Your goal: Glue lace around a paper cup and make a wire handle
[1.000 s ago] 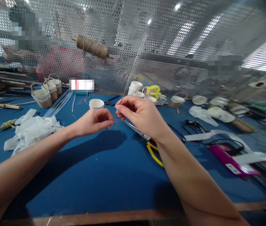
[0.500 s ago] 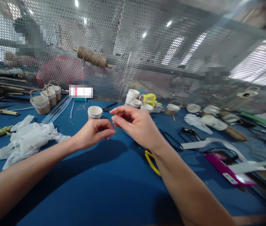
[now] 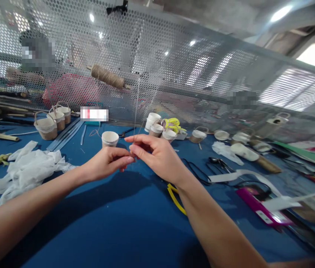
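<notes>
Pale thread [image 3: 137,106] runs up above the blue surface [image 3: 109,227] from your right hand [image 3: 155,153], whose grip is narrow and holds it; your left hand [image 3: 112,160] is just beside, but what its grip holds, I cannot tell.

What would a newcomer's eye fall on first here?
Probably the left hand and right hand, close together above the blue table. Next, perhaps, the purple device at the right and the crumpled white material at the left. Behind, brown twine is wound on a stick.
</notes>
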{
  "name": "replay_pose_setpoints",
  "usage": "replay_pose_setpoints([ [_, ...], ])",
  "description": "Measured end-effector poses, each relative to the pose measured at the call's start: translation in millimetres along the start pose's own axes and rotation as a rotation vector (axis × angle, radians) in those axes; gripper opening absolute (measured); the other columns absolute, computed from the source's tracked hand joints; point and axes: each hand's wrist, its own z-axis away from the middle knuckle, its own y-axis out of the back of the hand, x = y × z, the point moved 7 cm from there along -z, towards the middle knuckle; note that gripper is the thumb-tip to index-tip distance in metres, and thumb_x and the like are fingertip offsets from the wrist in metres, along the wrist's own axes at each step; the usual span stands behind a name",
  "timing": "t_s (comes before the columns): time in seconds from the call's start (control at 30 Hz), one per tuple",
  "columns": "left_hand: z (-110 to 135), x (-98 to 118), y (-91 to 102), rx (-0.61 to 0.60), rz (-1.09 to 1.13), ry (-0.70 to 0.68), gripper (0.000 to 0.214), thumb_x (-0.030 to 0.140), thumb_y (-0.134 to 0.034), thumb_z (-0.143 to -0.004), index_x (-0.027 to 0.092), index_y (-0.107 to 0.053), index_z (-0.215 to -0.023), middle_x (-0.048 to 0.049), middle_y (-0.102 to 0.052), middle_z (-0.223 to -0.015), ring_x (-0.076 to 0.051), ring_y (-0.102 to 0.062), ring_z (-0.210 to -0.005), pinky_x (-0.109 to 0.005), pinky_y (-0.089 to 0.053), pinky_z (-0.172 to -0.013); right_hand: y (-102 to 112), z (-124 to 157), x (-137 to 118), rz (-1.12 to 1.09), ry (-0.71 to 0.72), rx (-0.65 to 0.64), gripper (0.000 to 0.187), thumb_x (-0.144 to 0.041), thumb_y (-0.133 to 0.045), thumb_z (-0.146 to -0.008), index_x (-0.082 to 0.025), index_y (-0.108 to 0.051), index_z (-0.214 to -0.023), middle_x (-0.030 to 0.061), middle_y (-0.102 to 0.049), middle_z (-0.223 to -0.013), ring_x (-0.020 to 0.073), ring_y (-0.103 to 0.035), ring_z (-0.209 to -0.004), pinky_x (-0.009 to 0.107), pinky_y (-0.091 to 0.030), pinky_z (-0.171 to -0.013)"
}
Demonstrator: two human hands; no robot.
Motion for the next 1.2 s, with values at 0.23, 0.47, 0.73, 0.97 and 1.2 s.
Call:
replay_pose_setpoints([
  [0.23,0,2,0.4,0.049,-0.009,0.014,0.029,0.030,-0.044,-0.083,0.014,-0.052,-0.060,0.0012,-0.052,-0.056,-0.008,-0.046,-0.054,-0.020,-0.037,-0.051,0,-1,-7,0.026,0.011,-0.012,0.016,-0.018,-0.051,-0.080,-0.014,-0.064,-0.086,0.0047,-0.066,-0.085,0.0104,-0.060,-0.063,0.023,-0.050,-0.058],
  [0.47,1,4,1.2,0.043,-0.039,-0.017,0.025,0.026,-0.045,-0.083,0.014,-0.054,-0.063,0.0025,-0.053,-0.055,-0.007,-0.047,-0.051,-0.018,-0.037,-0.049,2,-3,-1,-0.132,0.015,0.018,0.013,-0.027,-0.050,-0.084,-0.016,-0.054,-0.080,-0.0003,-0.059,-0.067,0.0092,-0.055,-0.058,0.023,-0.048,-0.057],
  [0.73,1,4,3.4,0.034,-0.077,-0.013,0.028,0.027,-0.046,-0.084,0.013,-0.056,-0.061,0.0001,-0.058,-0.058,-0.007,-0.048,-0.053,-0.019,-0.038,-0.051,-3,-3,-1,-0.182,0.027,-0.029,0.005,-0.020,-0.051,-0.082,-0.016,-0.052,-0.080,-0.0014,-0.057,-0.068,0.0078,-0.052,-0.057,0.022,-0.045,-0.055],
  [0.97,2,9,1.9,0.047,-0.090,-0.035,0.025,0.027,-0.049,-0.083,0.013,-0.057,-0.063,0.0014,-0.057,-0.056,-0.007,-0.049,-0.053,-0.018,-0.039,-0.051,3,0,-6,-0.090,0.022,-0.013,0.003,-0.017,-0.055,-0.079,-0.015,-0.056,-0.076,-0.0017,-0.058,-0.066,0.0077,-0.051,-0.055,0.020,-0.041,-0.050],
  [1.2,4,14,2.0,0.069,-0.184,-0.066,0.026,0.029,-0.050,-0.083,0.013,-0.058,-0.064,0.0012,-0.057,-0.055,-0.008,-0.049,-0.053,-0.019,-0.039,-0.051,5,4,-11,-0.025,0.054,0.041,0.005,-0.019,-0.055,-0.079,-0.016,-0.059,-0.077,-0.0008,-0.062,-0.069,0.0089,-0.054,-0.058,0.021,-0.042,-0.051],
])
